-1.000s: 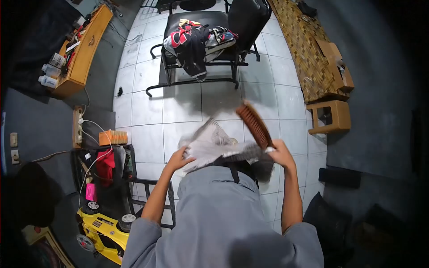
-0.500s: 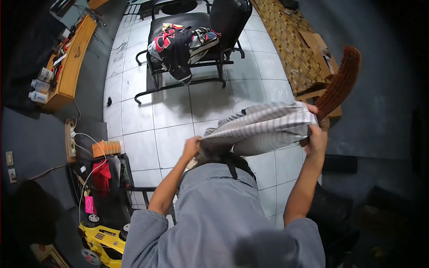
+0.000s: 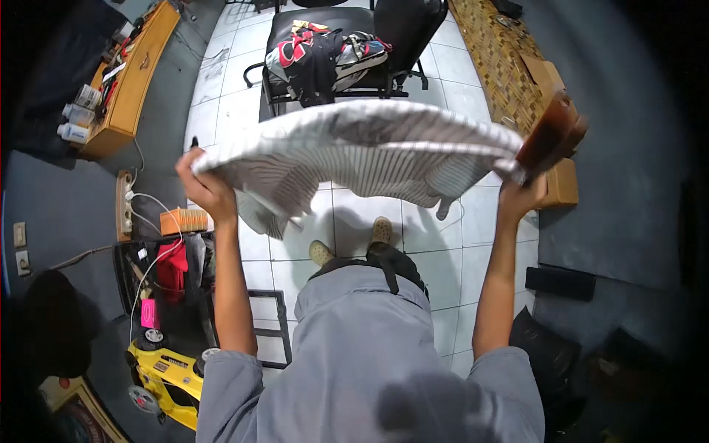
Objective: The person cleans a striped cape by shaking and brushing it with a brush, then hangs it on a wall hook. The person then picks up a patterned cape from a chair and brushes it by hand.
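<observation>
Striped cloth held aloft across 12 o'clock, between the chair and the wearer's 2 shoes. Hands set well apart. Left hand, at 9 o'clock, is clamped on 1 end of the cloth. Right hand, at 3 o'clock, is closed around a brown brush, blurred, tipped toward 2 o'clock; the cloth's other end is seemingly pinched there too, though the exact grip cannot be told.

Progress, as judged: cloth has been picked up and stretched wide; loose folds are seen along its lower edge, so it is neither flattened, folded nor set down. No contact between bristles and fabric can be made out. On the chair seat, at 12 o'clock, a clothes heap is left rumpled.
</observation>
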`<state>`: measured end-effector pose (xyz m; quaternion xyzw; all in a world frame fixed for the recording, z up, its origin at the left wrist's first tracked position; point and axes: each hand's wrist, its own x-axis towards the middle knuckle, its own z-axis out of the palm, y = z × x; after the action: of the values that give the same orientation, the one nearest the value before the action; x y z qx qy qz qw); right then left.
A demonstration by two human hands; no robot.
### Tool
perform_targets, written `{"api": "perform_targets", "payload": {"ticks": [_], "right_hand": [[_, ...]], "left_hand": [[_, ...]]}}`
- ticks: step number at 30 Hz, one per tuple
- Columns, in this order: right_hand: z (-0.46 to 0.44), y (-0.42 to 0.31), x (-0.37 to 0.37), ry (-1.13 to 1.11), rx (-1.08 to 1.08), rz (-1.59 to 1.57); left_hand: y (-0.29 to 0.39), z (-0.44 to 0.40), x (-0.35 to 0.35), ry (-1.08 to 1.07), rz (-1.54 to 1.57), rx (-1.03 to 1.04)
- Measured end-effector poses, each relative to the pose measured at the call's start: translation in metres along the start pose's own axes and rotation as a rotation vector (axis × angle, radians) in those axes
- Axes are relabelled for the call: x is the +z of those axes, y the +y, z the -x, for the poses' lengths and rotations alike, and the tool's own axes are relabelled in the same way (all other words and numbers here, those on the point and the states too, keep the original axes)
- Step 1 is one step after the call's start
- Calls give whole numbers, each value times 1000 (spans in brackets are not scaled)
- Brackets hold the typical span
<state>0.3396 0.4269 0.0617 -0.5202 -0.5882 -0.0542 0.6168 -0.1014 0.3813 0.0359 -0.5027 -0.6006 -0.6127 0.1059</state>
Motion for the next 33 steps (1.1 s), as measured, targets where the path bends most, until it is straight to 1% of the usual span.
{"api": "perform_targets", "payload": {"ticks": [1,2,3,4,5,6,7,8,9,10,11,12,13,14,15,16,17,18,19,20,22,24,25,26,27,28,29,30,31,32,33], "right_hand": [[26,13,-8,-110,-58,167],[63,32,-19,-219,-118,336],[107,44,-23,-408,29,337],[172,83,-37,-701,208,403],[236,114,-57,-1005,276,393],[243,101,-63,-1524,479,415],[258,114,-74,-2004,528,466],[248,99,-80,-2017,617,476],[251,117,-83,-1887,486,394],[249,126,-87,-1754,371,312],[245,139,-86,-1586,485,400],[219,139,-70,-1408,589,482],[178,116,-50,-1249,591,540],[167,135,-36,-1111,548,509],[131,108,-21,-930,442,478],[107,101,-12,-765,359,415],[80,82,-4,-620,328,345],[53,60,0,-500,279,156],[31,28,-1,-413,244,101],[28,21,0,-254,442,-180],[19,-5,-1,-38,21,46],[51,-6,-5,-39,64,225],[85,17,-16,-240,78,261],[127,43,-27,-440,90,295],[166,51,-27,-642,253,365],[214,68,-36,-838,229,479],[241,77,-46,-1328,455,599],[272,108,-56,-1836,455,672],[263,93,-57,-1992,747,759],[257,95,-57,-1847,707,720],[249,98,-55,-1701,666,676]], "left_hand": [[0,25,-6,-50,-53,0],[-70,88,-15,-220,83,-261],[-58,123,-29,-608,-315,-333],[-93,182,-39,-799,-237,-31],[-116,237,-59,-1211,-173,-167],[-127,275,-85,-1505,-127,-348],[-117,286,-103,-1644,-144,-475],[-102,277,-116,-1657,-86,-694],[-98,292,-131,-1374,-35,-748],[-103,282,-133,-1424,-62,-651],[-114,267,-131,-1474,-90,-552],[-122,247,-123,-1518,-118,-447],[-125,222,-109,-1383,-286,-436],[-124,188,-94,-1244,-447,-422],[-105,150,-73,-1122,-525,-409],[-93,122,-58,-872,-570,-208],[-56,84,-44,-738,-518,-205],[-23,55,-37,-611,-424,-245],[1,35,-32,-459,-298,-215],[19,24,-30,-334,-131,-199],[26,27,-31,-135,-140,36],[27,53,-35,-155,-208,122],[14,83,-39,-301,-190,-42],[-8,117,-45,-571,-195,-147],[-58,169,-60,-1080,-357,-309],[-71,205,-65,-1501,-541,-386],[-143,303,-88,-1826,-633,-431],[-97,268,-100,-2030,-637,-510],[-89,266,-114,-1982,-559,-514],[-89,264,-125,-1932,-484,-514],[-99,259,-130,-1786,-534,-526]]}}
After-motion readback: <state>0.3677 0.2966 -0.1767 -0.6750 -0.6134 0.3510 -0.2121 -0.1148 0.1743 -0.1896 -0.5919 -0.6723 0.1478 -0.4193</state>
